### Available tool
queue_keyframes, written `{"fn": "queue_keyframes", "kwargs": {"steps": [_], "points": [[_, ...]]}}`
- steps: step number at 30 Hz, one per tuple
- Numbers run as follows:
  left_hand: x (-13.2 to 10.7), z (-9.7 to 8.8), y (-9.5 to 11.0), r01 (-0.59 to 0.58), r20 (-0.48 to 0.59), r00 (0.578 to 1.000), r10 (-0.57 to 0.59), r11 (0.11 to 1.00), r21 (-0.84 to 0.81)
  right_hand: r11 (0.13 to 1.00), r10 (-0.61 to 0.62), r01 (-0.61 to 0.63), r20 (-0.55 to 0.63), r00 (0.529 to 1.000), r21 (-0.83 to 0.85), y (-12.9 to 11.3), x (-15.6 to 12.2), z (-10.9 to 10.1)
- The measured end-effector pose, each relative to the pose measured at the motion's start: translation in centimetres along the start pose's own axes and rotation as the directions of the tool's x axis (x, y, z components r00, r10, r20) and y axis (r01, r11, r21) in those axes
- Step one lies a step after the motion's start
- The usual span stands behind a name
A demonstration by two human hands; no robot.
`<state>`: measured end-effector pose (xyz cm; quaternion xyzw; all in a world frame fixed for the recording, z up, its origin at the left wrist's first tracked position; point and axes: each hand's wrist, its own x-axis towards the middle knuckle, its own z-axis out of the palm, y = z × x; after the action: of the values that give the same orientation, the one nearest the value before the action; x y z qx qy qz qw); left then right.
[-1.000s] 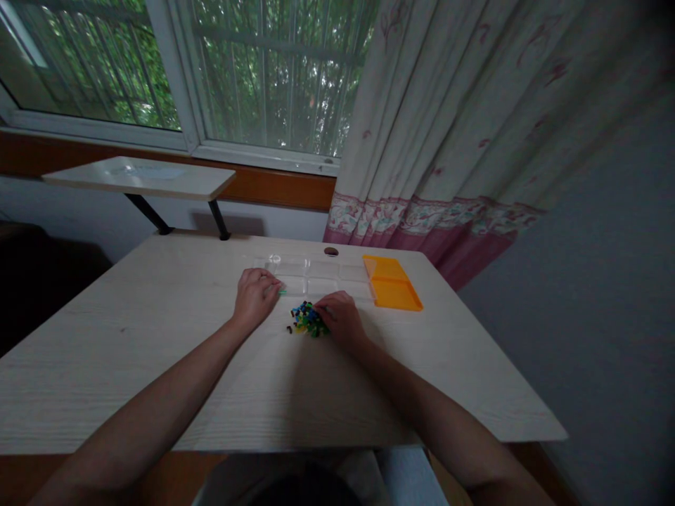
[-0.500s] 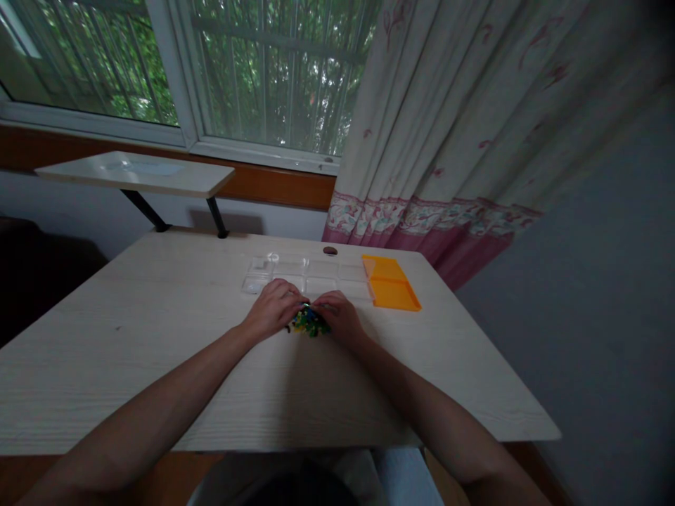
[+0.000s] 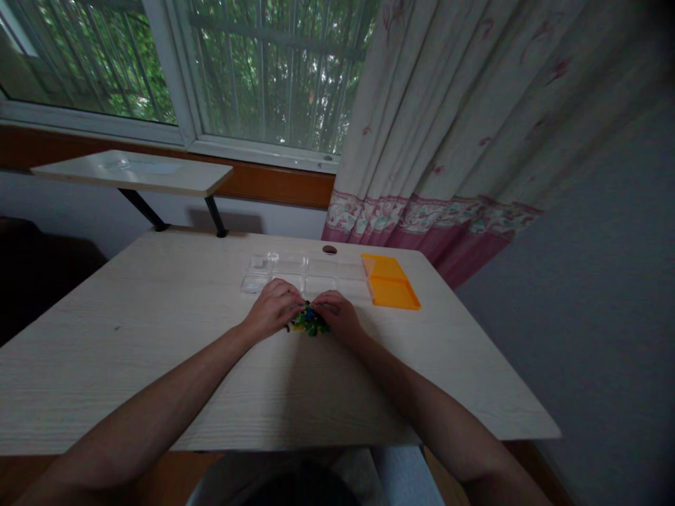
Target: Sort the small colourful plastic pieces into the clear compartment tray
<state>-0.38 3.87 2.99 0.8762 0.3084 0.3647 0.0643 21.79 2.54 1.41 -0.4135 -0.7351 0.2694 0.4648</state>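
A small heap of tiny coloured pieces [image 3: 308,322], green, blue, yellow and black, lies on the pale wooden table [image 3: 158,337]. My left hand [image 3: 274,309] rests at the heap's left edge with its fingers curled down onto the pieces. My right hand [image 3: 338,313] sits at the heap's right edge, fingertips pinched together over it. What either hand holds is too small to make out. Just behind both hands lies a clear plastic tray [image 3: 285,270] with several square compartments.
An orange lid [image 3: 389,289] lies right of the clear tray. A round cable hole [image 3: 330,249] is in the table near its far edge. Behind the table are a low white shelf [image 3: 131,172], a window and a patterned curtain [image 3: 448,140].
My left hand moved from the clear tray's near left compartment back right to the heap. My right hand stayed at the heap, shifting only slightly.
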Motion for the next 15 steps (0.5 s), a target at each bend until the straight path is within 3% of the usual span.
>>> {"fn": "queue_keyframes", "kwargs": {"steps": [6,10,15], "points": [[-0.3,-0.9,-0.6,0.134,-0.142,0.982,-0.122,0.988,0.08,0.998,-0.036,0.037,0.032,0.999,-0.049,-0.2,0.0,-0.1],[-0.6,-1.5,-1.8,0.235,-0.241,0.95,-0.2,0.964,0.123,0.973,-0.132,0.143,0.071,0.989,-0.182,-0.3,-0.1,-0.2],[-0.7,-1.6,-2.7,0.332,-0.328,0.905,-0.271,0.932,0.146,0.887,-0.245,0.305,0.206,0.947,-0.348,-0.6,-0.7,0.0]]}}
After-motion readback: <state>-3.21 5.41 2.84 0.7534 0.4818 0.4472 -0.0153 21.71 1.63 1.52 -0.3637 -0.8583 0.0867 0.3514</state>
